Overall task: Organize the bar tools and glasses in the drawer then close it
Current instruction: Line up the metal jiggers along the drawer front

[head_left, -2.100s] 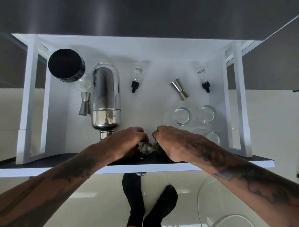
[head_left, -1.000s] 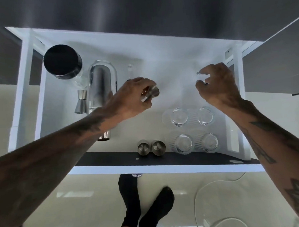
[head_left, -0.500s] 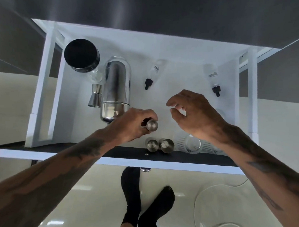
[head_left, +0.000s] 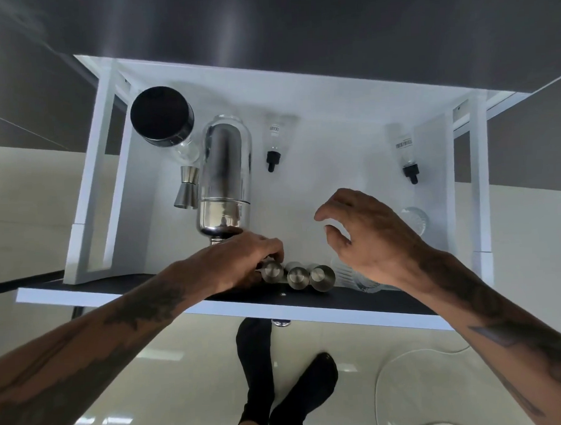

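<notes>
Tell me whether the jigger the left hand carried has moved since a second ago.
Yes. The jigger has come toward the drawer front, now standing beside the two jiggers there, left hand on it.

A dark grey cabinet front (head_left: 296, 25) is seen at the top, with soft streaks of light on it. More dark grey panels are seen at the left and right sides. Below them, pale cream surfaces are seen on both sides. A shiny cream floor (head_left: 170, 361) is seen at the bottom, and bright patches of light are mirrored in it. A thin white cable (head_left: 381, 371) is curled on the floor at the right.
</notes>
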Demonstrator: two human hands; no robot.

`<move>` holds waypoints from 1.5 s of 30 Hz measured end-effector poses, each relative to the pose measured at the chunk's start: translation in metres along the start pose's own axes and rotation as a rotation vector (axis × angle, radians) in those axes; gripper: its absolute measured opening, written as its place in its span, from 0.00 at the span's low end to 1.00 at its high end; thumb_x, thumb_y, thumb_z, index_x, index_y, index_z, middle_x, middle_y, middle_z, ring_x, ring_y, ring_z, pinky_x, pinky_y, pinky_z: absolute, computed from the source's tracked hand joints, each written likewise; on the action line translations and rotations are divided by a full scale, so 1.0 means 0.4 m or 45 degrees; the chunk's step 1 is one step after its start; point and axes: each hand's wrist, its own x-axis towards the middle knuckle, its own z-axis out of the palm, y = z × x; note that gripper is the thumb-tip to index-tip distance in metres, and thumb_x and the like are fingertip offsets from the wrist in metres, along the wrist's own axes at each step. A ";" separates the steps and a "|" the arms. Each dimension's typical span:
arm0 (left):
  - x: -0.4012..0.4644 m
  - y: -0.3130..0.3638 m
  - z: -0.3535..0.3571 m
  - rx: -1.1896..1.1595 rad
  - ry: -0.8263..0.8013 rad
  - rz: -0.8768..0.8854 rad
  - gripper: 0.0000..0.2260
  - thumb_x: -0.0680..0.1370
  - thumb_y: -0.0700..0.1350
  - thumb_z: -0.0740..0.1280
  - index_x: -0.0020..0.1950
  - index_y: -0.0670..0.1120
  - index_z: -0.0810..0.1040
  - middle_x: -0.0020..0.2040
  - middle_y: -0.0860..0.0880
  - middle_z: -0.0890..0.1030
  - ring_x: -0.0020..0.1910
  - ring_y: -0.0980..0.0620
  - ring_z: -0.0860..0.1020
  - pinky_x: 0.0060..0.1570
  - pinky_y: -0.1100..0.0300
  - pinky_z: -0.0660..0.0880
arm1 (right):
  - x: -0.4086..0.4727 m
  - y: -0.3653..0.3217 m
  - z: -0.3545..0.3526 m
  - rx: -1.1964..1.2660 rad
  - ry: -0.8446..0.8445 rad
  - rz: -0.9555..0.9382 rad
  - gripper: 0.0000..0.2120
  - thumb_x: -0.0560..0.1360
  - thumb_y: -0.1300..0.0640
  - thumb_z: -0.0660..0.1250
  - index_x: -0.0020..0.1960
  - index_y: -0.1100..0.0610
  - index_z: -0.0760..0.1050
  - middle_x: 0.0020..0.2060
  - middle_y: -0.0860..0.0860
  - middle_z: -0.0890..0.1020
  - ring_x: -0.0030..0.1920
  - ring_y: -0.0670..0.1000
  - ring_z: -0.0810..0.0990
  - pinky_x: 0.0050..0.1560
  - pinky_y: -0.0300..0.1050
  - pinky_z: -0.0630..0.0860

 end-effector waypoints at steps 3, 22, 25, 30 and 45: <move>-0.001 0.013 -0.006 -0.044 -0.045 -0.006 0.20 0.76 0.38 0.69 0.64 0.56 0.75 0.60 0.52 0.81 0.57 0.54 0.79 0.59 0.52 0.77 | -0.011 -0.014 0.006 -0.080 -0.041 -0.073 0.11 0.77 0.59 0.64 0.58 0.54 0.79 0.53 0.50 0.80 0.55 0.53 0.78 0.61 0.46 0.71; 0.027 -0.016 -0.124 -0.166 0.797 -0.777 0.41 0.59 0.70 0.73 0.61 0.48 0.62 0.52 0.47 0.75 0.50 0.43 0.77 0.50 0.46 0.78 | 0.013 -0.084 0.003 0.075 -0.395 0.006 0.18 0.76 0.48 0.65 0.65 0.42 0.70 0.60 0.45 0.74 0.57 0.48 0.76 0.55 0.43 0.72; 0.024 -0.015 -0.121 -0.143 0.794 -0.741 0.37 0.61 0.68 0.74 0.58 0.48 0.64 0.51 0.47 0.75 0.50 0.43 0.76 0.49 0.46 0.77 | 0.009 -0.116 0.040 -0.035 -0.522 -0.022 0.18 0.75 0.51 0.66 0.64 0.42 0.69 0.60 0.48 0.71 0.58 0.52 0.74 0.49 0.43 0.69; -0.017 0.006 -0.125 0.088 0.867 -0.571 0.36 0.68 0.62 0.73 0.68 0.49 0.63 0.61 0.42 0.71 0.59 0.42 0.72 0.54 0.46 0.75 | -0.019 -0.111 0.030 -0.091 -0.243 0.046 0.16 0.74 0.61 0.67 0.59 0.49 0.70 0.55 0.51 0.71 0.47 0.52 0.74 0.44 0.47 0.75; -0.021 0.019 -0.044 0.471 0.112 0.436 0.21 0.73 0.42 0.72 0.64 0.55 0.73 0.52 0.56 0.76 0.49 0.59 0.71 0.46 0.62 0.73 | -0.031 0.000 0.036 -0.640 -0.363 -0.614 0.19 0.69 0.64 0.62 0.58 0.52 0.74 0.46 0.48 0.78 0.53 0.53 0.74 0.70 0.54 0.60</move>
